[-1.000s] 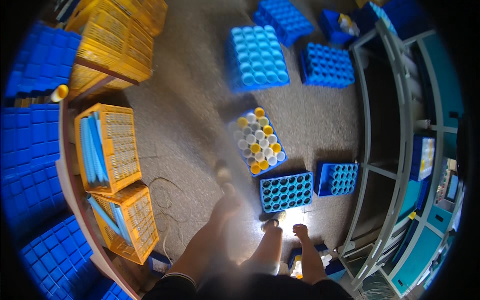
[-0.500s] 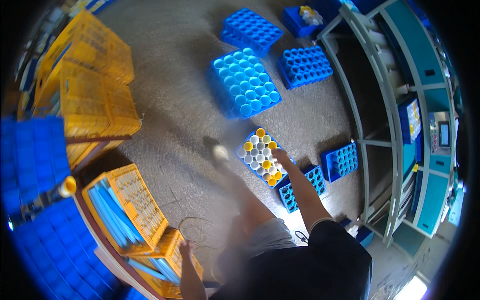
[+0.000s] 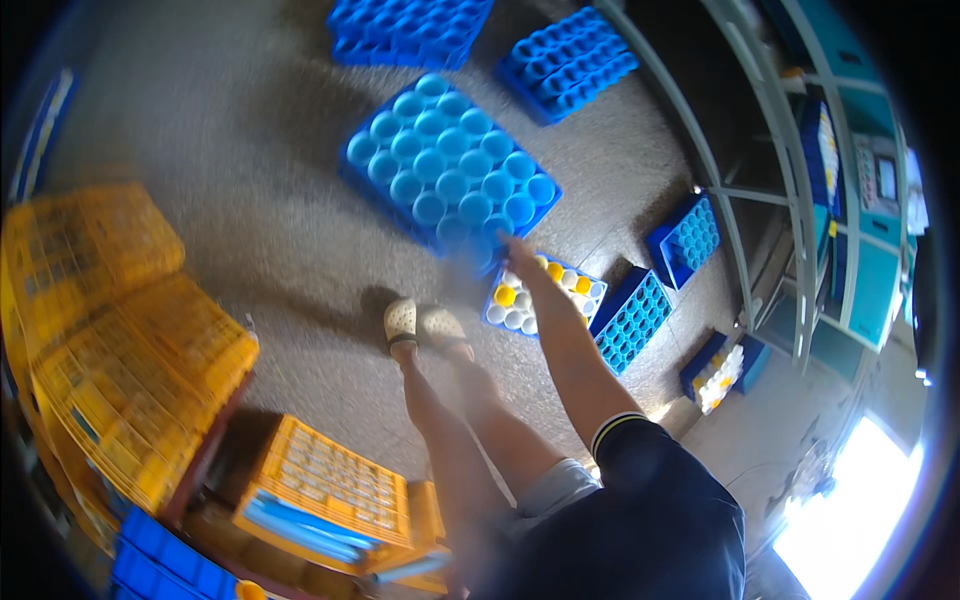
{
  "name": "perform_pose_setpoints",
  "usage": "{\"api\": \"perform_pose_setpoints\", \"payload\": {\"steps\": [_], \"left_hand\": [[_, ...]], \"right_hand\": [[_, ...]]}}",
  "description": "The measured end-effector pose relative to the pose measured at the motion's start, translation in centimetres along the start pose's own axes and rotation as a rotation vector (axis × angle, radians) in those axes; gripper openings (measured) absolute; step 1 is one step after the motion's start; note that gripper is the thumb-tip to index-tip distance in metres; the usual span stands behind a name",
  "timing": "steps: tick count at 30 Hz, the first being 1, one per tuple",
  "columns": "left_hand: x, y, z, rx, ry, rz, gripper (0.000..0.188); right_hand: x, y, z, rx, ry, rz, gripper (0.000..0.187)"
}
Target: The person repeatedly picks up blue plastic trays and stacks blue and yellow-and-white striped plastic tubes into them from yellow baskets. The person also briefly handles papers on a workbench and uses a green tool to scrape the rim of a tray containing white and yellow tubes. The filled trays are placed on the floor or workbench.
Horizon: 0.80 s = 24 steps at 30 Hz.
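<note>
On the left, yellow lattice crates (image 3: 140,340) are standing on a speckled grey floor (image 3: 290,230); below, another yellow crate (image 3: 340,480) is holding blue lengths. Centrally, a blue tray of pale-blue cups (image 3: 380,203) is lying on the floor. Rightward, a grey metal frame (image 3: 803,250) is standing before teal cabinets (image 3: 860,300). The right arm is pointing forward, nearly straight; its hand (image 3: 516,258) is overlapping the tray's near corner, but whether the fingers are spread or pinching, I cannot tell.
</note>
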<state>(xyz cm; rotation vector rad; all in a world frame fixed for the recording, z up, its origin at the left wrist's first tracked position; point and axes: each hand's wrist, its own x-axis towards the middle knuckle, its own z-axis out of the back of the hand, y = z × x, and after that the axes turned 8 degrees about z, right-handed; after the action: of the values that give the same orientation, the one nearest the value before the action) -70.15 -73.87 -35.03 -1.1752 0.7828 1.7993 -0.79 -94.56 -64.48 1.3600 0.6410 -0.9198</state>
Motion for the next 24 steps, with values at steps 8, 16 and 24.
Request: {"api": "perform_pose_setpoints", "payload": {"steps": [8,16,24], "left_hand": [[8.5,-21.1,10.6,0.366,0.145,-0.579,0.024],[5.3,-53.9,9.4,1.218,0.335,-0.772,0.047],[-5.3,-76.1,-13.4,1.146,0.252,-0.885,0.029]], "right_hand": [[-8.1,9.3,2.9,-0.979,0.157,0.724,0.033],[-28.4,11.2,20.5,0.56,-0.328,-0.114,0.013],[-39.1,9.8,34.1,1.09,-0.705,0.158,0.019]]}}
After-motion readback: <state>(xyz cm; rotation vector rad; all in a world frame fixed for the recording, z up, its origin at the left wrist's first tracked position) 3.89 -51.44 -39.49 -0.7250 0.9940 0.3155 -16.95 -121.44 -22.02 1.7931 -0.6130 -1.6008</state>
